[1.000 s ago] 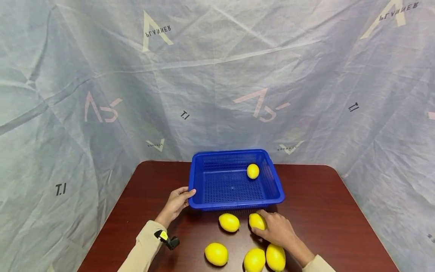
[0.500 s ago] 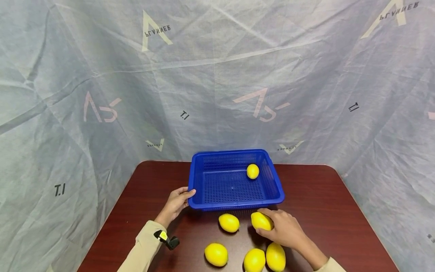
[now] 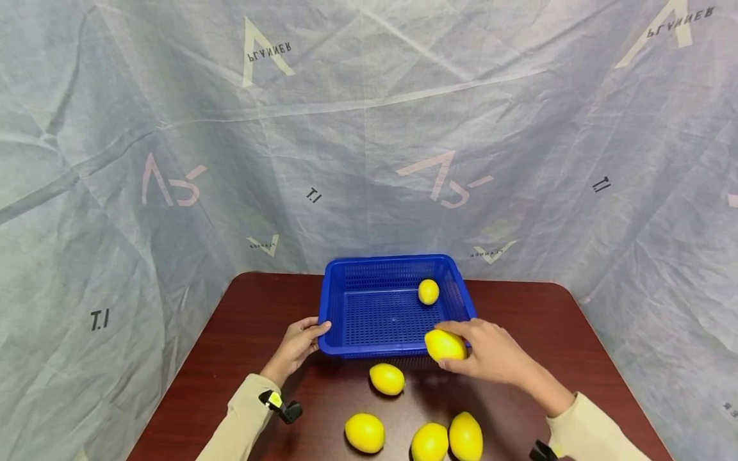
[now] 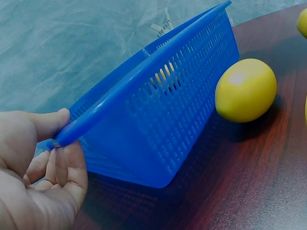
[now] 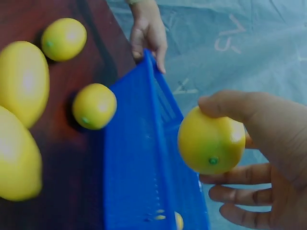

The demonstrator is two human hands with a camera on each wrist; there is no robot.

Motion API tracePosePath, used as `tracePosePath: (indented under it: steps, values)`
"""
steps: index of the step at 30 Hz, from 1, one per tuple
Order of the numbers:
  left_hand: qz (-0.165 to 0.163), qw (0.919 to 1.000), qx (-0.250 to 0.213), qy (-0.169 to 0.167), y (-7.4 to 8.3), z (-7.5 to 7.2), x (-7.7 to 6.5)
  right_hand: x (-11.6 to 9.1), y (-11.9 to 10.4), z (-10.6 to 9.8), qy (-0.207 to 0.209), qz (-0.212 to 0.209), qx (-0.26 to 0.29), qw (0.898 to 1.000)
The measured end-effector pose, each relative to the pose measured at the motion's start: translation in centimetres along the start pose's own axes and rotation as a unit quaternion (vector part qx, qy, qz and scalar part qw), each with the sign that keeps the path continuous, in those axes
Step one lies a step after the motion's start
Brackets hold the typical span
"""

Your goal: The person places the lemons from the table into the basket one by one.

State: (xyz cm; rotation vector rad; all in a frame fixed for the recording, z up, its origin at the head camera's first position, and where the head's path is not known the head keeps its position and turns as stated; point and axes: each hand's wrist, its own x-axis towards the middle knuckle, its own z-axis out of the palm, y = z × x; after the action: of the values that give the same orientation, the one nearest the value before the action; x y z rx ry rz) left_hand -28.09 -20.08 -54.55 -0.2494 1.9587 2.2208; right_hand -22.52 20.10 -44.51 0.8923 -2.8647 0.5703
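A blue plastic basket [image 3: 380, 351] with slotted walls stands on the table, one lemon [image 3: 428, 292] in its back right corner. At the basket's left front corner, my left hand [image 3: 296, 346] pinches the rim, thumb on top and fingers beneath, as the left wrist view [image 4: 43, 167] shows. My right hand [image 3: 496, 353] grips another lemon [image 3: 445, 346] between thumb and fingers, held over the basket's front right rim. In the right wrist view, that lemon [image 5: 211, 141] shows its green stem end, and the lower fingers [image 5: 240, 196] extend past it.
Several more lemons lie on the dark red table [image 3: 230, 378] in front of the basket: one [image 3: 387, 379] close to its front wall, one [image 3: 365, 433] nearer, and a pair [image 3: 429, 442] side by side at the front. A grey printed cloth [image 3: 369, 160] hangs behind and at both sides.
My right hand has lifted the lemon off the table and carried it forward and up to the basket's front rim. My left hand has stayed at the basket's corner.
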Motion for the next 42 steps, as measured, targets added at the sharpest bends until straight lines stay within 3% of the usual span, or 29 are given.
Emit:
tracePosePath:
  steps: [7, 21, 32, 42]
  values:
    - [0.0, 1.0, 0.0, -0.002, 0.1, -0.2, -0.1, 4.5, 1.6, -1.8, -0.043, -0.036, -0.011, 0.998]
    - [0.004, 1.0, 0.004, -0.006, -0.2, -0.1, -0.1, 12.5, 5.3, -2.7, -0.098, -0.112, -0.01, 0.989]
    - [0.004, 0.9999, 0.011, -0.006, 0.0, -0.2, -0.1, 17.4, 6.8, -0.3, -0.15, -0.059, -0.034, 0.986]
    - [0.002, 0.9999, 0.008, -0.014, 0.0, -0.1, -0.4, 19.8, 8.1, 3.0, -0.171, -0.012, -0.051, 0.984]
